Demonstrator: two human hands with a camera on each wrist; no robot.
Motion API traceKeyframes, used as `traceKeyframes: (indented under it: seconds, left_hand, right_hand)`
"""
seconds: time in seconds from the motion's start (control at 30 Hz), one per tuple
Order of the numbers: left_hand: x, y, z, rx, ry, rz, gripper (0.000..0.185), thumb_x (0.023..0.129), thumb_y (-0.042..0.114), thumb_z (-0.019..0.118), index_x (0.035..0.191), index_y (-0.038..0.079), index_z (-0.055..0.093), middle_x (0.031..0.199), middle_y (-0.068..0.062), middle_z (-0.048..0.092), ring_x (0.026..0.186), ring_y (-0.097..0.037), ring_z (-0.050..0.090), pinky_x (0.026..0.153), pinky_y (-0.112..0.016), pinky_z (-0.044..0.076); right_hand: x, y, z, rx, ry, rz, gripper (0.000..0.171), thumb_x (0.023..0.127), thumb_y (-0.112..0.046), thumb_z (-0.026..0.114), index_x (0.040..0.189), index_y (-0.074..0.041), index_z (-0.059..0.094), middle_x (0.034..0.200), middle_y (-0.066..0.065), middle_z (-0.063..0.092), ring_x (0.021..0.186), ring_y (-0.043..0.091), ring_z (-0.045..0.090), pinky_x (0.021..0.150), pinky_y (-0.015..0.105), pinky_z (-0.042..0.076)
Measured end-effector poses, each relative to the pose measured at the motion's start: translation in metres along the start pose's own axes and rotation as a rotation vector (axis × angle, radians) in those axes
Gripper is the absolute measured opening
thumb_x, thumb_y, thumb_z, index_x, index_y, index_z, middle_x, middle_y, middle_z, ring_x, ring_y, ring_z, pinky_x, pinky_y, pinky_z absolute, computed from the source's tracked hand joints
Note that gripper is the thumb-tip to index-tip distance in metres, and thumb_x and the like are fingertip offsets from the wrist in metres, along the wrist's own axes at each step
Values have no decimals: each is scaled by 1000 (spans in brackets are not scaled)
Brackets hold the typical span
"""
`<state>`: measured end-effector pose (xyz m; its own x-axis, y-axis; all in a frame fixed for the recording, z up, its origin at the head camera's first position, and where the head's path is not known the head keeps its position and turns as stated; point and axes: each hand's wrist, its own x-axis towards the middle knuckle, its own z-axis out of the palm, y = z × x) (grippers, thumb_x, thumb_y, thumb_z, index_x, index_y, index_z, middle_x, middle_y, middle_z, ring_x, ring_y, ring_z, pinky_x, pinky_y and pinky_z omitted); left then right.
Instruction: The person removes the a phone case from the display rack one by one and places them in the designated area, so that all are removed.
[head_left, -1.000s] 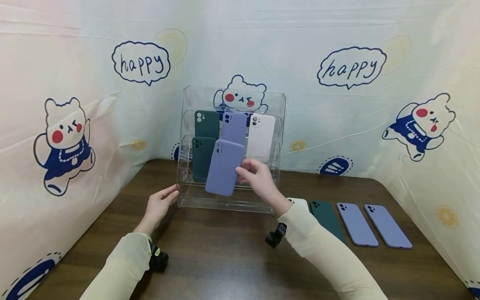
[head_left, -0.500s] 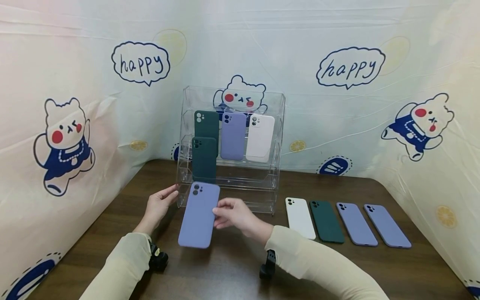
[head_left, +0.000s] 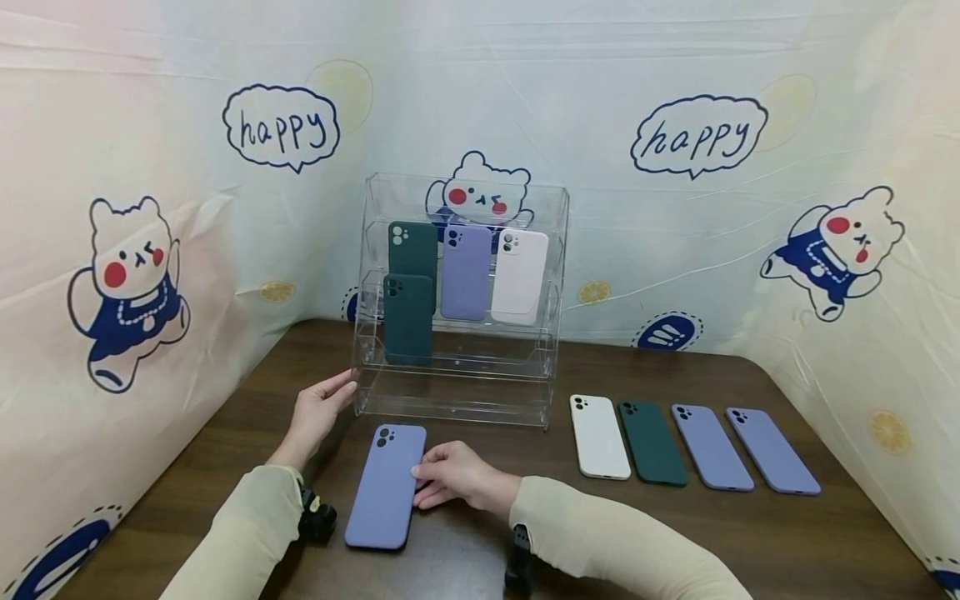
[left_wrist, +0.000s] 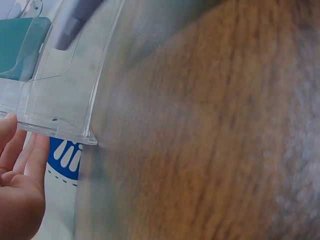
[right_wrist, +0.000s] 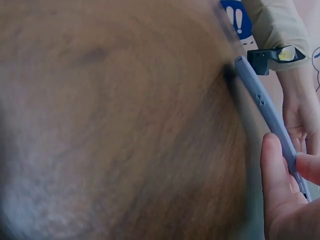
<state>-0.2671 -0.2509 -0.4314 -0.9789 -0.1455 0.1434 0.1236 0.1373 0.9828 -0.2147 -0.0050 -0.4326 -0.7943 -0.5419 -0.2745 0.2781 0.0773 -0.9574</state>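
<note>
Seeing the purple phone case lower and closer to the body than half a second ago, brought down along with the right hand. Now just left of the right hand, nearer the body than the left hand, and looking close to level over the wooden table. Can't tell whether already touching the wood.

Gripping the case by its right long edge with the right hand, thumb and fingers on opposite faces. Pinching the left edge of the clear rack with the left hand, judging by the left wrist view.

Reads like setting the case down, so at a guess: lower the far-from-fingers edge first, ease the gripped edge down after, then slide the lower fingers out before lifting the thumb. Don't drop from that side, could end up skewed or bouncing. Go easy with the left hand too; better not to tug the rack.

Also mind the right sleeve when pulling back. Got a white case, a green case and two more purple cases off to the right of the right hand, fairly near the forearm.
</note>
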Motion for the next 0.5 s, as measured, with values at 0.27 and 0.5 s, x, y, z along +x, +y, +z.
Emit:
traceKeyframes:
  seconds: [0.27, 0.5]
  left_hand:
    - [1, 0, 0, -26, -6, 2, 42, 94, 11, 53, 131, -9, 44, 134, -20, 42, 118, -30, 45, 85, -21, 46]
    - [-1, 1, -1, -21, -16, -10, 43, 94, 11, 53, 132, -8, 43, 135, -20, 42, 118, -30, 44, 88, -22, 44]
  right_hand:
    - [3, 5, 0, -64, -17, 35, 6, 87, -1, 60, 84, 3, 57, 72, 15, 63, 61, 21, 65, 59, 35, 57]
    - [6, 7, -1, -137, -31, 26, 11, 84, -2, 64, 85, 3, 55, 69, 19, 64, 52, 18, 62, 52, 34, 56]
